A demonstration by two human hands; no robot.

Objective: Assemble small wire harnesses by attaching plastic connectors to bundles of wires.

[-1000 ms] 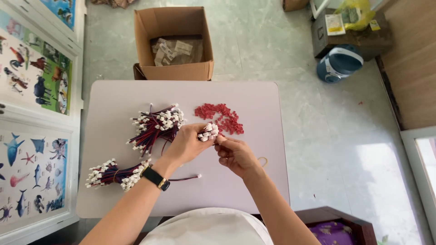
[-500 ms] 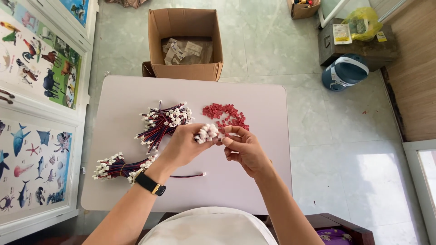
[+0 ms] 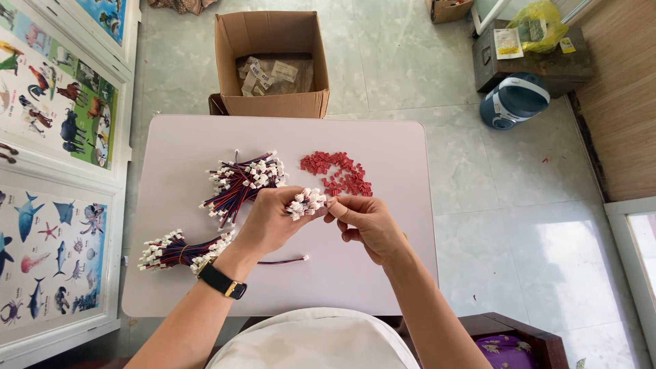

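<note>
My left hand, with a black watch on its wrist, grips a bunch of wires whose white connectors stick out toward the right. My right hand pinches at one of those connector ends with thumb and forefinger. Just behind the hands lies a heap of small red plastic pieces. A bundle of red, blue and black wires with white connectors lies at the table's middle left. A second such bundle sits near my left wrist. One loose wire lies under my left forearm.
The white table stands on a pale tiled floor. An open cardboard box with packets sits behind it. A blue bucket-like container and a dark box stand at the back right. Animal posters line the left side.
Both hands stay together over the table's middle, shifting slightly. The camera view has drifted a little; the bundles and red pieces have not moved.
</note>
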